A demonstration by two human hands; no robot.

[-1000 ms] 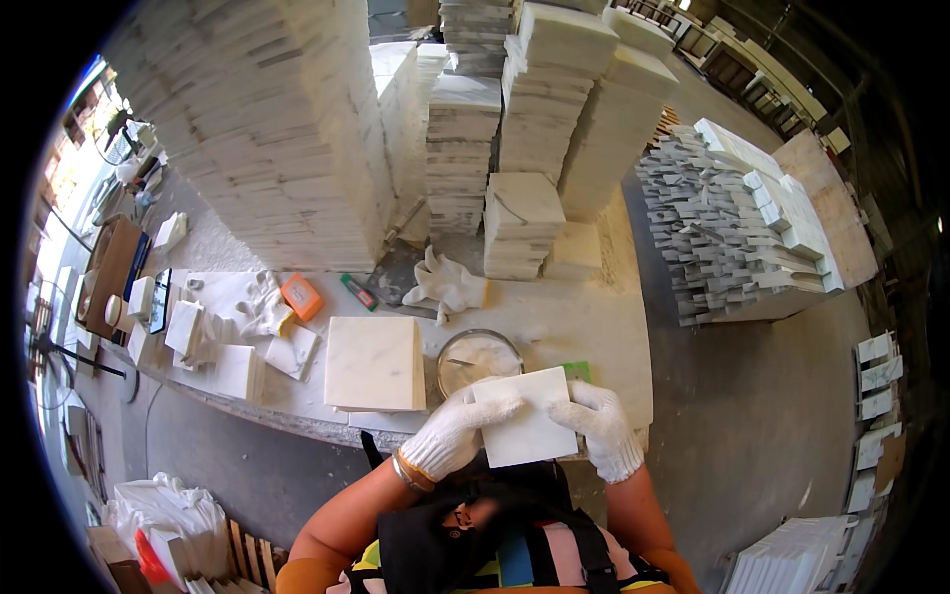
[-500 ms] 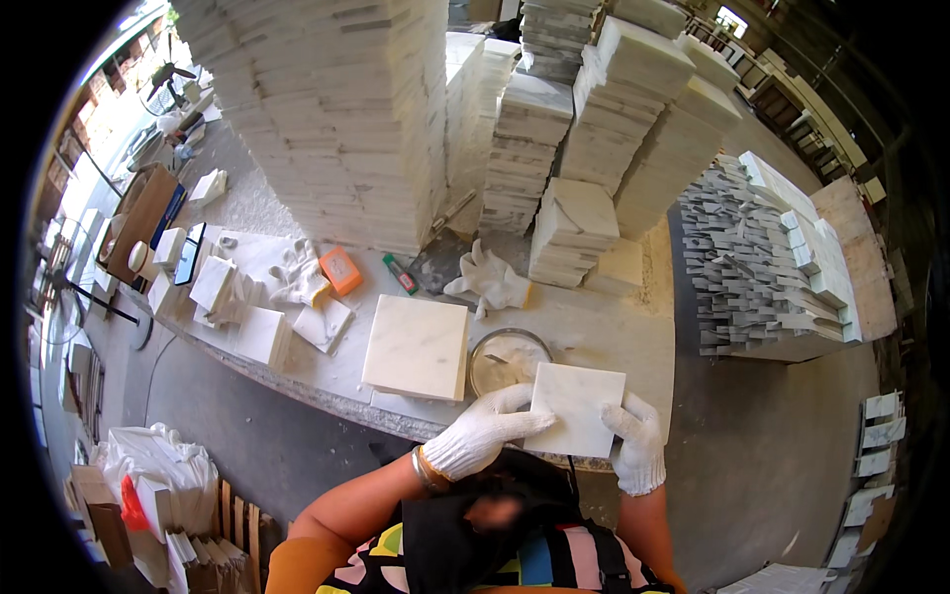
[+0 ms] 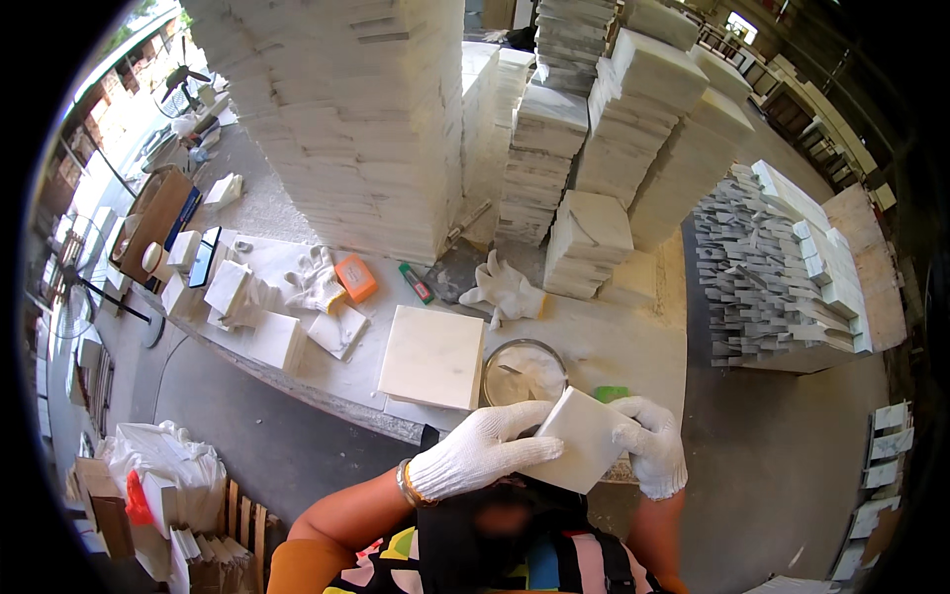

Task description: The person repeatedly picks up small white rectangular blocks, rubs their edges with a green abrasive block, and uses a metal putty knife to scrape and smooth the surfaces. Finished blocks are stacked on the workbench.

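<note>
Both my hands wear white knit gloves and grip one square white marble tile (image 3: 584,438) close to my chest. My left hand (image 3: 480,450) lies across the tile's left side, fingers spread over its face. Its right edge is clasped by my right hand (image 3: 653,445). Just beyond the tile, on the dusty worktable (image 3: 633,342), stands a round metal bowl (image 3: 522,371) with white powder or paste inside. A larger square white tile (image 3: 433,356) lies flat to the bowl's left. A small green object (image 3: 611,393) peeks out behind the held tile.
Tall stacks of white marble tiles (image 3: 356,119) fill the back of the table, with a shorter stack (image 3: 586,243) nearer. A spare white glove (image 3: 503,289), an orange block (image 3: 355,278), a green-capped marker (image 3: 416,283) and small tile offcuts (image 3: 277,337) lie about. Grey strips (image 3: 762,287) are piled at right.
The view has shifted, so the table appears farther right and higher. The tile has tilted in my hands, and my left hand now spreads further over its face.
</note>
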